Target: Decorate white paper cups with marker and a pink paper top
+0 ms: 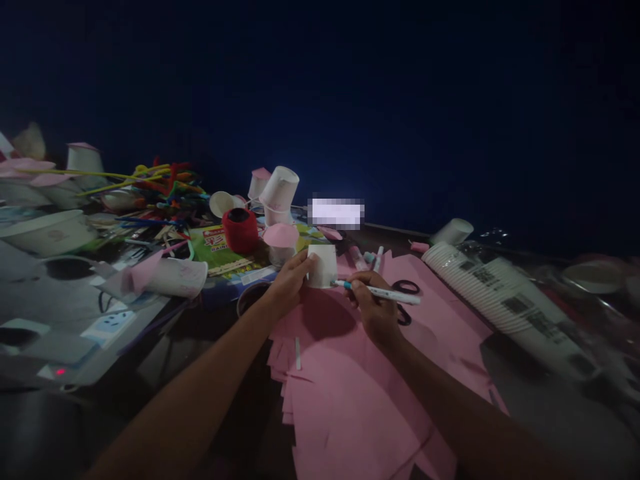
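Note:
My left hand (293,280) grips a white paper cup (323,268) by its left side, holding it upside down above the pink paper sheets (345,387). In my right hand (371,303) is a white marker (393,293) with a teal tip end. That tip is at the lower right of the cup, touching it or very close; I cannot tell which. Black-handled scissors (406,287) lie on the pink paper just beyond my right hand, partly hidden by it. Pens (379,259) rest behind my right hand.
A long stack of paper cups (480,287) in plastic lies at the right. Towards the left are a red roll (241,230), a cup with a pink cone top (281,241), a green packet (213,248), colourful pipe cleaners (170,180), a tipped cup (177,277) and a power strip (110,323).

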Demonstrator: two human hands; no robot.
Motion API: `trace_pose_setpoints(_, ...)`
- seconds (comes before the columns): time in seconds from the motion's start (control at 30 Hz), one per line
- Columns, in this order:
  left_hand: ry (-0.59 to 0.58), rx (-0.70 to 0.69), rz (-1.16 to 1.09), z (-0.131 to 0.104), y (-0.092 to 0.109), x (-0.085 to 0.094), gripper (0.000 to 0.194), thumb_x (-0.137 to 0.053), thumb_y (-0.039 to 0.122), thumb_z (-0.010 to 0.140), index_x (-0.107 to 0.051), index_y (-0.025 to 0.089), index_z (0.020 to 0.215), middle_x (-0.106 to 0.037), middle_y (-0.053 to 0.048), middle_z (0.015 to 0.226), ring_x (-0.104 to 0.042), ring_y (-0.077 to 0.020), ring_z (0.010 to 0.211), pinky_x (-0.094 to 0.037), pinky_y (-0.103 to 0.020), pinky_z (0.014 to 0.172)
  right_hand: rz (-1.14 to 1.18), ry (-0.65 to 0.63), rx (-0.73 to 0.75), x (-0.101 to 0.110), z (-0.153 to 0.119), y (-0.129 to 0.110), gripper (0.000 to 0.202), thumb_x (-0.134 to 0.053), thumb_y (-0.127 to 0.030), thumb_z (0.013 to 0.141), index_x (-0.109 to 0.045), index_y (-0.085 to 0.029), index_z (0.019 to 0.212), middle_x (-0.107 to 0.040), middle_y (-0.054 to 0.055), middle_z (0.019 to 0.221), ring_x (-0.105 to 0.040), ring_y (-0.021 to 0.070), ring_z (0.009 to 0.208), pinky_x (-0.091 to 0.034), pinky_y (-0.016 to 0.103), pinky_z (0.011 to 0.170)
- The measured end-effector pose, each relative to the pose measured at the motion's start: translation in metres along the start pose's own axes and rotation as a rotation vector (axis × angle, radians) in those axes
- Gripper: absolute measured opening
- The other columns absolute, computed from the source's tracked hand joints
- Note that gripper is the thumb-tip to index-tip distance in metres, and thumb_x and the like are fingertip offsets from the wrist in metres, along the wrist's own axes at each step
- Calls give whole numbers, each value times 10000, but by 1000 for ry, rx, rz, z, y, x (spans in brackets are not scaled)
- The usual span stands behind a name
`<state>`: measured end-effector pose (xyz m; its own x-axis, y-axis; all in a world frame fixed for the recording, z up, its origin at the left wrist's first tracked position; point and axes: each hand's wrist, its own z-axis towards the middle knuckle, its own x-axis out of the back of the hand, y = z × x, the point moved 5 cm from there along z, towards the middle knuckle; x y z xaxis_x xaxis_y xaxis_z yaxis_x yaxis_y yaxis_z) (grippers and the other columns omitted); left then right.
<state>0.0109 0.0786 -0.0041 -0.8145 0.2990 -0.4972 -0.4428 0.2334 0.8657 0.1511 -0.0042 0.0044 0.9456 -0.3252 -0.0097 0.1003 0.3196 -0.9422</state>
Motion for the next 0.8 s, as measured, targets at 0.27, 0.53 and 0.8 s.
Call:
trace_pose_setpoints(0.27, 7, 5, -19, 0, 2, -1, 247, -742, 328, 694, -656, 155, 847, -641, 6, 742, -566, -96, 628, -459, -194, 581, -27, -18, -22, 1, 0, 2, 122, -539, -285, 840, -608, -201, 786, -576, -27, 632, -473, 97, 527, -384, 230, 503)
trace_pose_setpoints(0.53, -16, 27, -45, 0, 0, -1, 240, -727, 342, 713, -650, 171, 863, -653, 11, 741, -574, -108, 608, -469, -211, 562, 109, 72, -114, 2, 2, 4, 145, -561, -315, 821, -597, -189, 758, -572, -32, 574, -469, 86, 490, -346, 203, 456)
trace_pose_setpoints(0.8, 29, 44, -95, -2, 2, -2, 240, -757, 301, 681, -644, 163, 842, -652, 12, 727, -590, -100, 605, -489, -202, 573, 149, 103, -142, 3, 3, 7, 154, -570, -330, 813, -594, -187, 759, -568, -42, 550, -451, 76, 461, -348, 192, 442)
